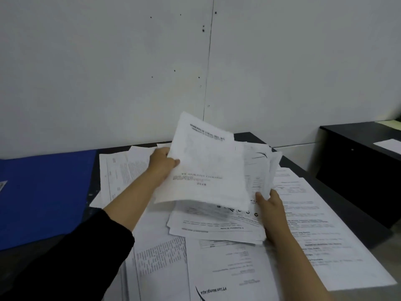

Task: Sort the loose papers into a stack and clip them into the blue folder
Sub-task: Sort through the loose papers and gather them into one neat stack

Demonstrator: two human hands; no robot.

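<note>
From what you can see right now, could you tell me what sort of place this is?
Probably an office or filing room: printed papers cover a dark desk, a blue folder lies beside them, and a dark cabinet stands against the plain wall.

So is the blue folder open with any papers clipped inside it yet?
No, the blue folder lies shut at the left of the table, while both the left hand and right hand hold loose papers.

Two bare hands, the left hand (161,162) and right hand (272,211), with bare forearms; a black long sleeve (71,259) is pushed up the left arm.
</note>
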